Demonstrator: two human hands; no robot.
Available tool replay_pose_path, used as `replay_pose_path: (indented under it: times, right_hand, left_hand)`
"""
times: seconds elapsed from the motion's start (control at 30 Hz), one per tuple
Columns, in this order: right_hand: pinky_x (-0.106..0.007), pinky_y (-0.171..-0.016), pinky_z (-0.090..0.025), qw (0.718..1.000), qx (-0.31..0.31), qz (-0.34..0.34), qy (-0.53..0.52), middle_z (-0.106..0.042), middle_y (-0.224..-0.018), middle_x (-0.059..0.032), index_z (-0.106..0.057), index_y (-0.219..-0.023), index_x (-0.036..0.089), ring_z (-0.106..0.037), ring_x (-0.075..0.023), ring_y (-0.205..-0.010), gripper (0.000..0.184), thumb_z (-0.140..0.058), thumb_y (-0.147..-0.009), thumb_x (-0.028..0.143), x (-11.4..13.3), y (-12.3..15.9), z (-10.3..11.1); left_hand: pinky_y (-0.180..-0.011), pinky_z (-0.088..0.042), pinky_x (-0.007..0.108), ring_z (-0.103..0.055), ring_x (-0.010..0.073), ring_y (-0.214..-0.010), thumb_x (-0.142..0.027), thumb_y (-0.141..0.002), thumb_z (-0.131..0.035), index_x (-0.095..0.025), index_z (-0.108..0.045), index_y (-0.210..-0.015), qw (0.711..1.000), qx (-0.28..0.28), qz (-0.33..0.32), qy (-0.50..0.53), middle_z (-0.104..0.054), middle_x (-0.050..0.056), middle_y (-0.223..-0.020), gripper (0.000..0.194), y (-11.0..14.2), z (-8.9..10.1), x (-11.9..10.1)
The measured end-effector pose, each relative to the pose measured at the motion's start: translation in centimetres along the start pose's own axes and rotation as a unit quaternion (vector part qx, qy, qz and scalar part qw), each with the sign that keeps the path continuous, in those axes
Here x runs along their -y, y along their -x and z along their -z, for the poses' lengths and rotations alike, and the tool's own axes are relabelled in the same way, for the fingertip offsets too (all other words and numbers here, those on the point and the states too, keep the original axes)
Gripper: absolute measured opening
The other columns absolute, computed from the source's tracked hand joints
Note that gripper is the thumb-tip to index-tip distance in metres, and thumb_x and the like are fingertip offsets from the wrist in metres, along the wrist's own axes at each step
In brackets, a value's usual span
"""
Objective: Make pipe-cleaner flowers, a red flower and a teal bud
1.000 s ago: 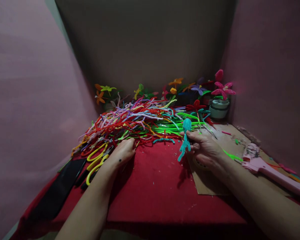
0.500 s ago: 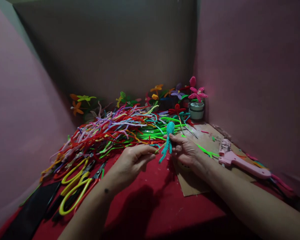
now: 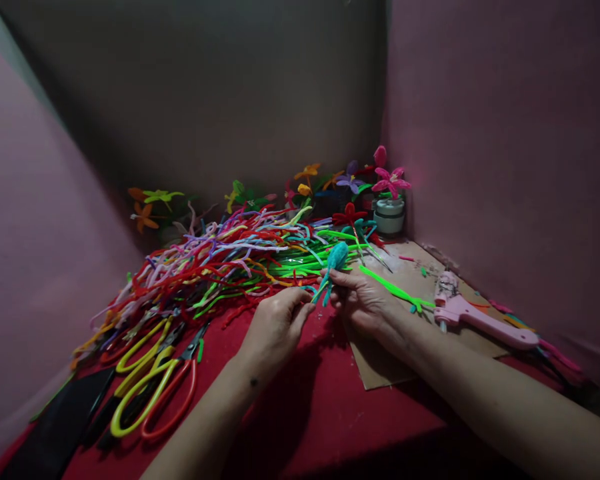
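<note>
Between my hands is a turquoise pipe-cleaner bud (image 3: 338, 255), tilted, its rounded head up and loose turquoise ends hanging below. My right hand (image 3: 361, 299) pinches it just under the head. My left hand (image 3: 284, 319) is closed at the lower ends, thumb against forefinger, on a thin yellowish stem (image 3: 320, 291) that runs up alongside the turquoise strands. Part of the stem is hidden by the fingers. Behind the hands lies a large pile of coloured pipe cleaners (image 3: 215, 250), with bright green ones (image 3: 300, 260) nearest the bud.
Yellow-handled pliers or cutters (image 3: 143, 400) and red-handled scissors (image 3: 173, 413) lie left, beside a black flat object (image 3: 55, 427). A pink glue gun (image 3: 485, 323) rests on cardboard (image 3: 380, 370) at right. Pipe-cleaner flowers, one in a small pot (image 3: 389, 217), line the back wall.
My left hand has moved right and up, close to my right hand, bringing the yellowish stem against the turquoise strands. The bud now leans more to the right. The view has shifted slightly.
</note>
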State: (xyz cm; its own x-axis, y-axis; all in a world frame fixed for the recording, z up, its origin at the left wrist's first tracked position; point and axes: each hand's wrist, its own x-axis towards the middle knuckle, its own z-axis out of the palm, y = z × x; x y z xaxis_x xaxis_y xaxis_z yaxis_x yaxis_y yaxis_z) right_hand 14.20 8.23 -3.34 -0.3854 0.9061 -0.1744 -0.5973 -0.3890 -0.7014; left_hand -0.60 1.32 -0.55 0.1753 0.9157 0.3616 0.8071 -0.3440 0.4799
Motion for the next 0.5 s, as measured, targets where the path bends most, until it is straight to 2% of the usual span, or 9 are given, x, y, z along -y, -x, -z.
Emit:
replay_pose_path:
  times: [0.2,0.5]
  right_hand:
    - [-0.019,-0.039,-0.036,1.0,0.015,-0.009,-0.002,-0.064,-0.056,-0.0005,-0.064,-0.065,0.014,-0.052,-0.0078,-0.041,0.005,-0.067,-0.069,0.014,-0.2,-0.1,0.1]
    - [-0.02,-0.04,-0.038,1.0,0.001,-0.023,-0.007,-0.062,-0.052,-0.0001,-0.062,-0.062,0.013,-0.052,-0.0085,-0.04,0.011,-0.063,-0.073,0.013,-0.1,0.1,0.0]
  left_hand:
    - [-0.06,-0.042,0.024,-0.059,0.0145,-0.066,-0.019,-0.083,-0.049,-0.019,-0.062,-0.08,1.0,-0.019,-0.001,-0.02,-0.067,0.003,-0.074,0.013,0.2,-0.4,-0.4]
    - [-0.056,-0.038,0.023,-0.055,0.0128,-0.059,-0.022,-0.084,-0.049,-0.018,-0.057,-0.078,0.997,-0.058,-0.006,-0.047,-0.063,0.002,-0.069,0.011,0.3,-1.6,0.0]
